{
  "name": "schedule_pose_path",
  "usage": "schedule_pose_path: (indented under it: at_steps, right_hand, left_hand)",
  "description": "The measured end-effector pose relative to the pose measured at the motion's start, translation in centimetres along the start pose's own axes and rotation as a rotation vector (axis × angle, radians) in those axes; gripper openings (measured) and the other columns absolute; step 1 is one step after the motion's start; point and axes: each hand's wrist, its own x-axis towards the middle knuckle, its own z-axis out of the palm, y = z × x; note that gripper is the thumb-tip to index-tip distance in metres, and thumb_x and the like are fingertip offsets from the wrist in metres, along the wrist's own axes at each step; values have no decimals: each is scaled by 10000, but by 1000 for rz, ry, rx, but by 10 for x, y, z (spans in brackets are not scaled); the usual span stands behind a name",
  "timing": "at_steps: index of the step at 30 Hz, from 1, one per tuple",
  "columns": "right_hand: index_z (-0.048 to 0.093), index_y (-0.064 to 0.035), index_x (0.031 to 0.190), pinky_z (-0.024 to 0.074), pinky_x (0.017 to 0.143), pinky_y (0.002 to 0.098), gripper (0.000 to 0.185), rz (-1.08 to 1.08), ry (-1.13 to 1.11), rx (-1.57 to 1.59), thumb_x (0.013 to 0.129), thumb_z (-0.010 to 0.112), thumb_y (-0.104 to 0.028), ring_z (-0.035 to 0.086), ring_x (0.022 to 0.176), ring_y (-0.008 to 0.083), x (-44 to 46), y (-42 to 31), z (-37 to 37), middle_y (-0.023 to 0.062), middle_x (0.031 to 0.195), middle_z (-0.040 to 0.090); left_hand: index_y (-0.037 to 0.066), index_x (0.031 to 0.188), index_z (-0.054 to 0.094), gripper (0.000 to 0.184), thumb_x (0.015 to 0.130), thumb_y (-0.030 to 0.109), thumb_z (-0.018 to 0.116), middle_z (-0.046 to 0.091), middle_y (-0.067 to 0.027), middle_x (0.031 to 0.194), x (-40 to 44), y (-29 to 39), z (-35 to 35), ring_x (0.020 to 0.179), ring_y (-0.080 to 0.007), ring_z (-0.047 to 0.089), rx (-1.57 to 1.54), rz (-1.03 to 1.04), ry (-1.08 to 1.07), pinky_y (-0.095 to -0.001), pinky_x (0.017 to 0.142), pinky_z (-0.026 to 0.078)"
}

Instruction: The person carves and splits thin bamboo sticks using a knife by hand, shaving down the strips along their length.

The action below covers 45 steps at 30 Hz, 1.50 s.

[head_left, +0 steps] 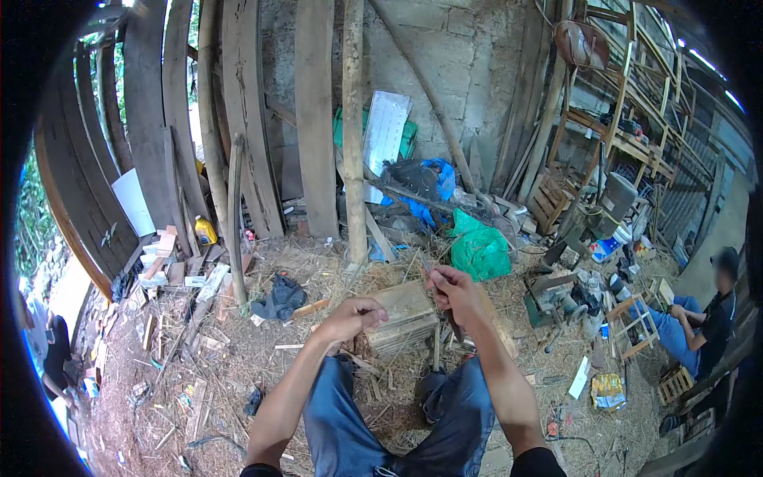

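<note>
My right hand is closed around a thin, dark, stick-like tool. One end sticks out below the fist and a narrow tip shows above the fingers; its exact kind is unclear. To the left, my left hand has its fingers curled together, and anything they may hold is too small or hidden to make out. Both hands are apart, over a squared wooden block that stands on the ground just beyond my knees. The left hand overlaps the block's left edge in view.
Wood shavings and scraps litter the ground. A black plastic bag lies left, a green bag ahead. An upright pole rises beyond the block. At right, a seated person is near a small wooden frame.
</note>
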Motion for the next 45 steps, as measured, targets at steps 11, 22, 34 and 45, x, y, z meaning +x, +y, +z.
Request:
schedule_pose_path:
  at_steps: [11,22,34,45]
  right_hand:
    - [602,-25,986,242,406,203,197,-190,297,37,922,562,-206,331,458,45,18,-18,-92,-20,767,540]
    - [617,-74,1043,259,395,191,281,-137,276,-4,884,622,-306,351,472,24,52,4,-33,-14,810,588]
    - [608,-35,1023,247,392,193,289,-103,191,-64,907,587,-299,334,447,16,73,47,-25,-36,667,506]
    - [622,-1,1010,243,389,200,232,-55,174,40,921,567,-208,351,439,31,73,35,-50,0,723,592]
  left_hand:
    - [2,932,645,217,877,211,631,616,-30,819,-9,-45,-40,740,-91,526,-220,-151,-95,-247,700,442]
    - [33,909,657,167,882,193,617,634,-17,803,41,-25,16,773,-100,572,96,88,66,-261,706,453]
    - [0,923,606,129,882,118,574,580,-97,655,112,-27,51,561,-177,534,156,188,371,-289,559,429]
    - [-14,903,596,92,864,66,573,593,-186,731,112,-27,42,607,-317,558,293,439,444,-364,560,430]
